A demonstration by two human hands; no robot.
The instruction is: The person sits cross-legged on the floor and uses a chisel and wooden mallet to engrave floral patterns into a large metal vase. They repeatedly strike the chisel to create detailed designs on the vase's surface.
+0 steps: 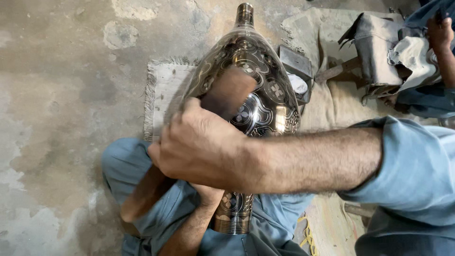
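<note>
A large dark metal vase (265,95) with engraved floral patterns lies across my lap, its narrow neck pointing away from me. My right hand (199,147) reaches in from the right and is closed around a brown wooden mallet (230,90). The mallet is blurred, and its head lies against the vase's belly. My left hand (208,195) is mostly hidden under my right hand and grips the vase near its ribbed foot (232,223). I sit on the floor in blue clothing.
A fringed pale mat (163,85) lies under the vase on the concrete floor. A beige cloth (332,104) is spread to the right, with a metal block (294,61) on it. Another person's hand (440,31) works at the top right. A yellow cord (308,234) lies near my knee.
</note>
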